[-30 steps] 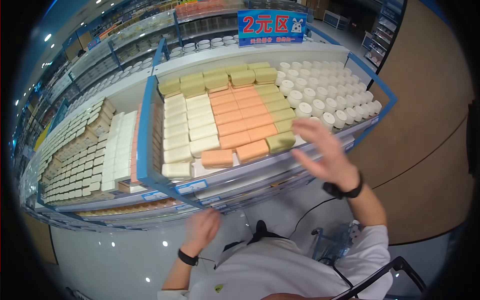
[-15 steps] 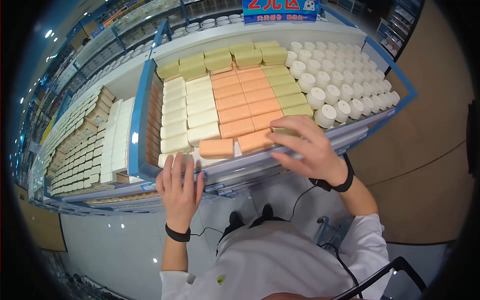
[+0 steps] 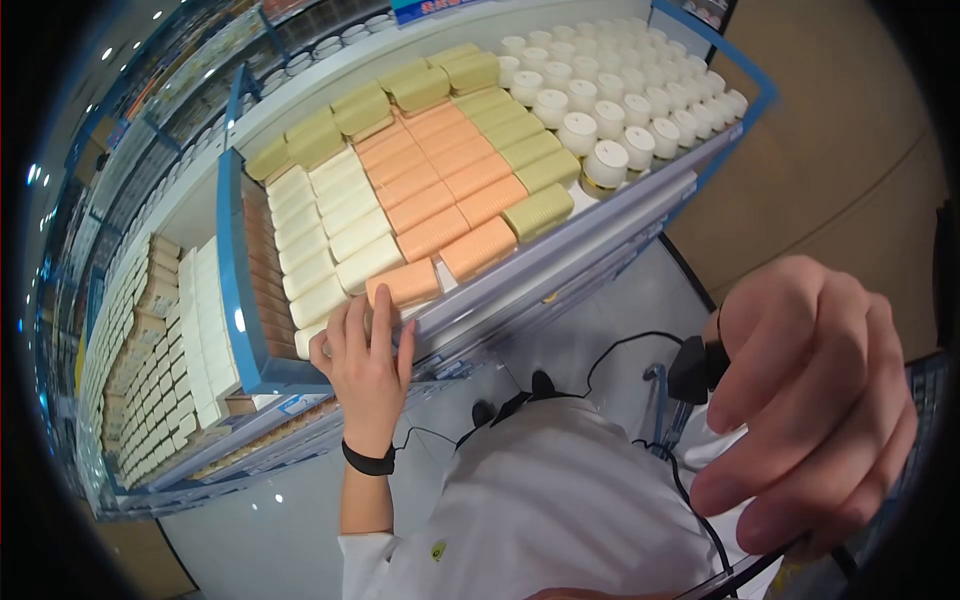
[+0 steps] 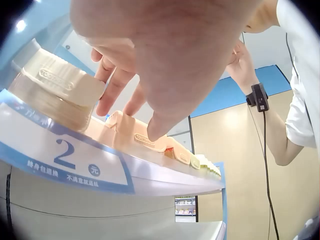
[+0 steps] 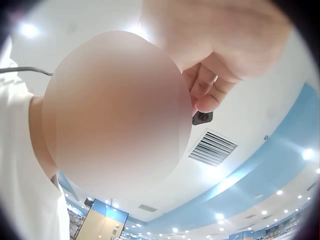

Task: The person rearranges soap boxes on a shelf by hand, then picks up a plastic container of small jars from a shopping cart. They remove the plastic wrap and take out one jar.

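Note:
My left hand (image 3: pixel 366 365) is at the display's front left corner, fingers extended over a cream box (image 3: pixel 307 343), one fingertip at an orange box (image 3: pixel 412 282). Seen from the left wrist, that hand (image 4: pixel 175 55) has its fingers between the cream box (image 4: pixel 62 82) and the orange box (image 4: pixel 137 135), its thumb by the orange one. My right hand (image 3: pixel 815 400) is raised close to the head camera with bent fingers, away from the boxes. In the right wrist view its fingers (image 5: pixel 207 90) are beside a small black device (image 5: pixel 202 118); whether they grip it is unclear.
Rows of cream, orange and green boxes (image 3: pixel 540 210) fill the display behind a raised front edge (image 3: pixel 590 220). White round containers (image 3: pixel 606 165) stand at the right. A blue divider (image 3: pixel 240 280) separates another section (image 3: pixel 150 390). A black cable (image 3: pixel 625 345) hangs below.
My right hand has left the front boxes and risen toward the head camera. My left hand came up to the front row and stays there. The head view has shifted and turned.

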Action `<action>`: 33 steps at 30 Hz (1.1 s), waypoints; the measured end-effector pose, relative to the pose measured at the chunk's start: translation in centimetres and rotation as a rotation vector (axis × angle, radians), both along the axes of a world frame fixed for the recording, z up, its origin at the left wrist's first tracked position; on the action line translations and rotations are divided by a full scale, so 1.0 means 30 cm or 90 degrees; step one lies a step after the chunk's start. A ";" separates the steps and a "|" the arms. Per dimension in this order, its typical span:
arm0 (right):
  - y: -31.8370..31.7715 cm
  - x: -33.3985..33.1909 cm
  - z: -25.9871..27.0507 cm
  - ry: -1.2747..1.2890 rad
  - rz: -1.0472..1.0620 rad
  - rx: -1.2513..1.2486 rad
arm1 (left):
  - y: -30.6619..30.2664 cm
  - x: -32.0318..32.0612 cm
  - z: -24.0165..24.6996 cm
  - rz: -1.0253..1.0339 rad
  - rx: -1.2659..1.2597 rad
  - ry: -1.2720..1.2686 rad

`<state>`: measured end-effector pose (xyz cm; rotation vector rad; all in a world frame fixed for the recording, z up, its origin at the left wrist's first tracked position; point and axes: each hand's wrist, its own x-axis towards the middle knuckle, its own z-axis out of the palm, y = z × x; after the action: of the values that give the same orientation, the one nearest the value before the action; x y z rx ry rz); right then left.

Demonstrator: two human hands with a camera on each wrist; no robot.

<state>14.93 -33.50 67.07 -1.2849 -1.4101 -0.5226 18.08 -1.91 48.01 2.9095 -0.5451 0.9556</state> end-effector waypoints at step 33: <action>-0.057 0.318 -0.697 -0.051 -0.744 -0.347 | -0.134 0.036 -0.005 -0.087 -0.096 0.011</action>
<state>24.45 -35.21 46.15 -2.5418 -0.7328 -0.9849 19.16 -5.94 47.86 2.7064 -0.6324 0.9106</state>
